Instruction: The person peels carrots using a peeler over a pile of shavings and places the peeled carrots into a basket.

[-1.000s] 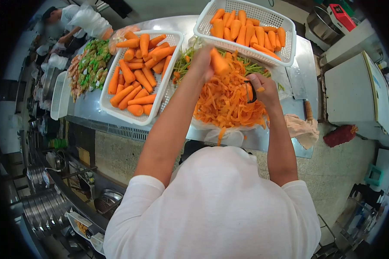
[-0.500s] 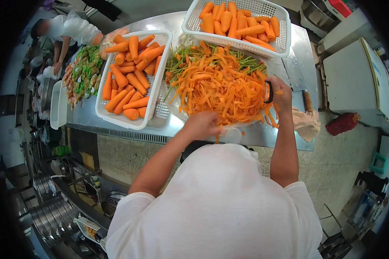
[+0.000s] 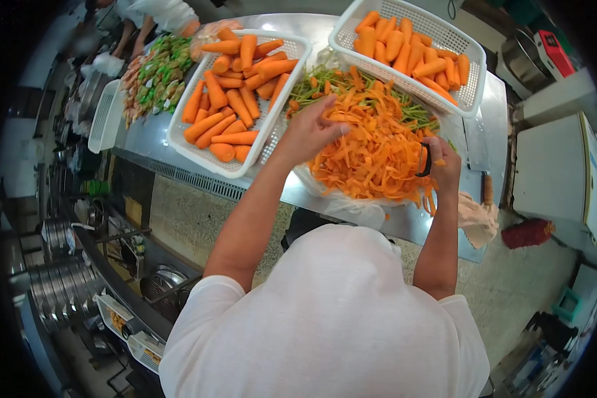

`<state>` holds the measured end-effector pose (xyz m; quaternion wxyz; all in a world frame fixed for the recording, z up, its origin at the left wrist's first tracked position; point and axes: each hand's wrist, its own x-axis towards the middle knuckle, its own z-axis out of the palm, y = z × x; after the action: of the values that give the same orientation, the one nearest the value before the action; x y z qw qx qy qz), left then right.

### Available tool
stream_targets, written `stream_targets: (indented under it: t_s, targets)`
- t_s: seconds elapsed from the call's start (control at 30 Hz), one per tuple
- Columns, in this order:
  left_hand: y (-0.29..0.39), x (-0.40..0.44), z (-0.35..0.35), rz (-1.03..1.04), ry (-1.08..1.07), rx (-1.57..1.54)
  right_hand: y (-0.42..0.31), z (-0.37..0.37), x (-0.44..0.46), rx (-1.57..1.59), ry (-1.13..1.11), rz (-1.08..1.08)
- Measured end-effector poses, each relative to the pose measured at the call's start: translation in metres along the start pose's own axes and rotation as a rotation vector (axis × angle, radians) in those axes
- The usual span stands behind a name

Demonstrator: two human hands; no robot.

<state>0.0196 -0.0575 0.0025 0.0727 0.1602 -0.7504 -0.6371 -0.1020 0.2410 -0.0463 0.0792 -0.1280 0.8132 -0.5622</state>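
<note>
A big heap of orange carrot peelings (image 3: 368, 156) lies on the table over green stems (image 3: 305, 89). My left hand (image 3: 314, 132) is at the left side of the heap, thumb and fingers apart, with nothing visible in it. At the right edge of the heap my right hand (image 3: 446, 164) grips a black-framed peeler (image 3: 424, 160). Left of the heap stands a white basket (image 3: 179, 142) of carrots (image 3: 235, 99). A second white basket (image 3: 474, 66), behind and to the right, holds smoother-looking carrots (image 3: 411, 50).
A cleaver (image 3: 476, 147) with a wooden handle rests on the metal table (image 3: 467, 239) at right, beside a pinkish cloth (image 3: 479, 222). Green-and-brown wrapped pieces (image 3: 158, 79) are piled at far left, near another person's arm (image 3: 141, 36). A white cabinet (image 3: 547, 162) stands beyond the right edge.
My left hand has moved from the near edge of the peelings up to their left side, and its fingers have spread. The right hand still holds the peeler. The view has shifted slightly.
</note>
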Motion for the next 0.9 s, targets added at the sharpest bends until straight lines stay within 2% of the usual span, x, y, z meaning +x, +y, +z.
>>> stream_targets:
  t_s: [0.07,0.13,0.17,0.2,0.27,0.3,0.37,0.47,0.53,0.6,0.67,0.7,0.73,0.8,0.83,0.87,0.9]
  targets:
    - [0.006,0.017,-0.028,0.292,0.100,0.471,-0.006,-0.006,-0.002,-0.115,0.004,-0.059]
    - [-0.019,0.028,-0.079,0.379,0.234,0.890,0.002,-0.012,-0.005,-0.107,0.025,-0.070]
    - [-0.040,0.024,-0.119,0.196,0.151,0.973,0.007,-0.017,-0.009,-0.131,0.077,-0.076]
    - [-0.058,0.021,-0.151,0.010,0.068,1.044,0.011,-0.023,-0.013,-0.160,0.128,-0.083]
    - [-0.066,0.005,-0.163,-0.265,-0.141,1.134,0.015,-0.031,-0.018,-0.095,0.109,-0.035]
    - [-0.073,-0.004,-0.163,-0.267,-0.142,1.137,0.017,-0.033,-0.021,-0.033,0.109,0.011]
    - [-0.084,-0.014,-0.164,0.069,-0.075,1.374,0.018,-0.031,-0.019,0.032,0.110,0.049]
    - [-0.084,-0.008,-0.161,0.047,-0.124,1.455,0.013,-0.023,-0.013,-0.045,0.069,0.062]
    - [-0.089,0.002,-0.168,0.072,-0.178,1.459,-0.001,-0.012,-0.006,-0.047,0.075,-0.049]
    - [-0.093,0.014,-0.178,0.108,-0.244,1.466,-0.006,-0.009,0.001,-0.075,0.051,-0.053]
    - [-0.094,0.027,-0.193,-0.078,-0.037,0.891,-0.010,-0.008,0.004,-0.104,0.039,-0.045]
    - [-0.093,0.032,-0.198,-0.056,0.040,0.554,-0.014,-0.006,0.004,-0.050,0.035,-0.066]
    - [-0.077,0.031,-0.186,-0.054,0.029,0.554,-0.017,-0.004,0.005,0.003,0.026,-0.086]
    - [-0.041,0.029,-0.157,-0.051,0.228,-0.117,-0.011,0.010,0.014,0.111,0.097,-0.135]
    - [-0.030,0.031,-0.137,-0.187,0.268,-0.076,-0.016,0.013,0.017,0.072,0.046,-0.123]
    - [-0.012,0.027,-0.108,-0.213,0.191,-0.174,-0.021,0.016,0.020,0.030,-0.003,-0.110]
    - [0.000,0.022,-0.078,-0.241,0.111,-0.273,-0.027,0.024,0.026,0.009,0.008,-0.209]
